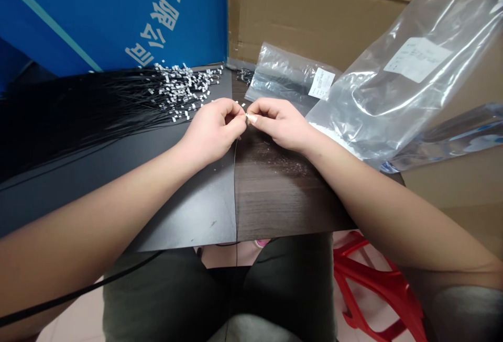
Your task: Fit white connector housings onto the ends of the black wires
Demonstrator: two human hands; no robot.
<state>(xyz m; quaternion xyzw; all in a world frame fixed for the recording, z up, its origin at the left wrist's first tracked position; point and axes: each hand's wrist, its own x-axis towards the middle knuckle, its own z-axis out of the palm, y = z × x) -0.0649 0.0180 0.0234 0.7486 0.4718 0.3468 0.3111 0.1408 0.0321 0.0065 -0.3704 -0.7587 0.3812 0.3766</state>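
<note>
Head view, with the meeting fingertips as the clock's centre: the left hand (pixel 214 127) has thumb and forefinger pinched on the upper end of a thin black wire (pixel 237 253), and the right hand (pixel 281 122) pinches a tiny piece (pixel 247 119) there, its shape mostly hidden. That wire runs down toward six o'clock, over the table (pixel 291 206) edge, and hangs above the lap; a knee or sleeve catching it could tug its end out of the pinch. Since the piece is so small, a slip could drop it among the crumbs (pixel 291 166) at four o'clock, where it would be hard to spot.

At ten o'clock lies a heap of wires with white tips (pixel 181 88), close to the left hand; a sideways knock could tangle or push them. Toward three o'clock a large clear bag (pixel 393 96) lies beyond the right forearm, with white bits (pixel 336 138) near its lower end. Whether the arm touches it I cannot tell, but an elbow swing could drag the bag and scatter them.
</note>
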